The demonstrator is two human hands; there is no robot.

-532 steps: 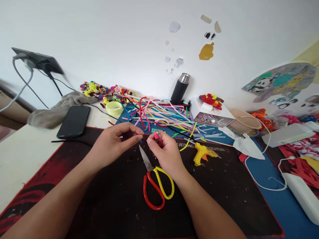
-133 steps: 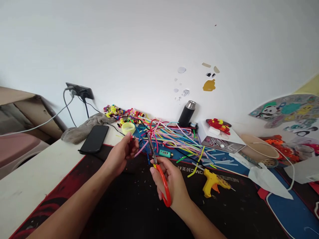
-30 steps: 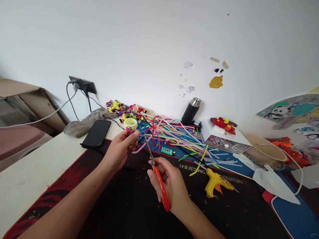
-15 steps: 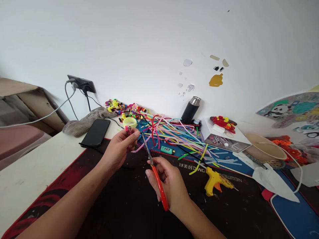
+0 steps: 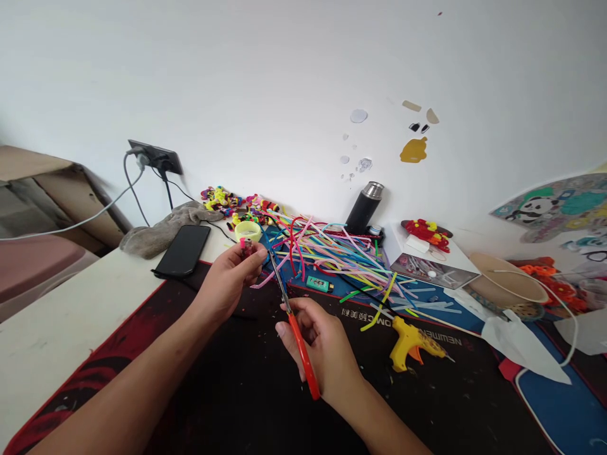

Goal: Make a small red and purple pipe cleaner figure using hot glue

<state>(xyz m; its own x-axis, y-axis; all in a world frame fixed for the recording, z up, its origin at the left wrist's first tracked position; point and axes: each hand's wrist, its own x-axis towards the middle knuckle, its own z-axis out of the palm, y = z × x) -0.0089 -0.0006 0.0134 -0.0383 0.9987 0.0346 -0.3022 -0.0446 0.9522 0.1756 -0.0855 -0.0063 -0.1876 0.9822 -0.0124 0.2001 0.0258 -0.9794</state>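
Pinched between the thumb and fingers of my left hand (image 5: 233, 273) is a small pink and dark piece (image 5: 246, 245), mostly hidden by the fingers. Red-handled scissors (image 5: 303, 357) are in my right hand (image 5: 320, 344), with fingers around the handles. Their blades point up and left, and the tips are beside my left fingertips. Many coloured fuzzy stems (image 5: 332, 249) lie in a heap just beyond my hands. A pale yellow-green roll (image 5: 247, 232) stands behind my left hand.
A phone (image 5: 183, 251) lies at the left on the table. To the right are a yellow glue gun (image 5: 417, 344) and a white box (image 5: 455, 262). A black bottle (image 5: 364, 207) leans near the wall. A green lighter-like item (image 5: 319, 284) rests by the stems.
The camera view has shifted very slightly. Both hands keep nearly the same pose, with the scissors still by the left fingertips.
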